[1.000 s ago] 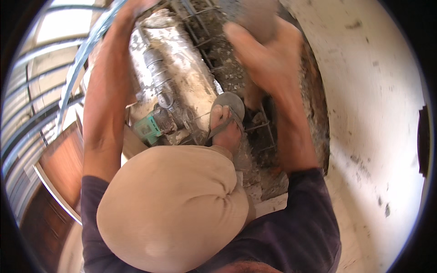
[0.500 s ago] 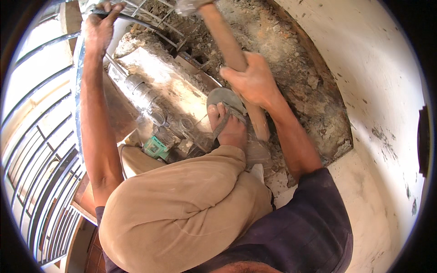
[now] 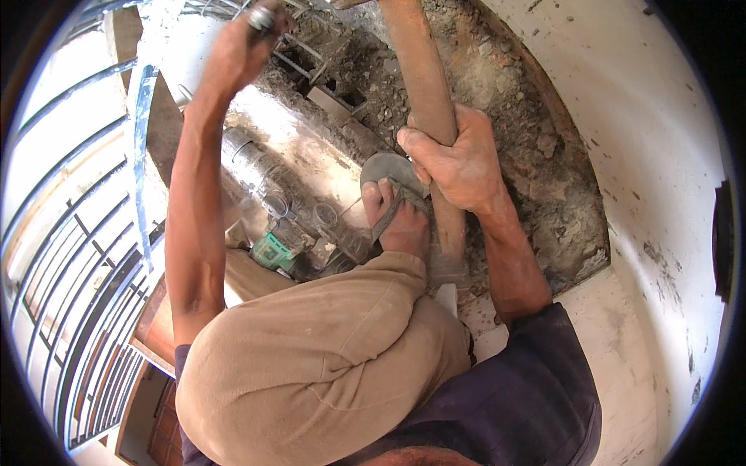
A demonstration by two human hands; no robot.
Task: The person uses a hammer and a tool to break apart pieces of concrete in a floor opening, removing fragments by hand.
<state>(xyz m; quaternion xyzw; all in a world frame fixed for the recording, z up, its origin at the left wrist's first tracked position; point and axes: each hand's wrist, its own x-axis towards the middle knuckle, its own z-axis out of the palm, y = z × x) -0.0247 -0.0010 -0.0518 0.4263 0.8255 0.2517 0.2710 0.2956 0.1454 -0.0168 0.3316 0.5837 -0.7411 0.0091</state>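
Note:
My right hand (image 3: 462,159) is wrapped round the wooden handle (image 3: 420,70) of a hammer, whose head is mostly cut off by the top edge of the view. The lower end of the handle passes beside my sandalled foot (image 3: 400,221). At the upper left, my left hand (image 3: 231,58) is closed round a metal bar that looks like a chisel. Its blunt, shiny end (image 3: 262,19) shows above the fist; the rest is hidden or blurred. Below that hand lie broken concrete and thin metal rods (image 3: 299,58).
Broken rubble (image 3: 536,140) covers the ground ahead, bounded on the right by a white wall (image 3: 645,116). A dusty power tool with a green part (image 3: 272,252) lies left of my foot. Metal bars of a grille (image 3: 70,256) run along the left.
My left hand has moved right and turned, so the bar's end now shows instead of its length. My right hand has shifted slightly right and down, with the hammer more upright.

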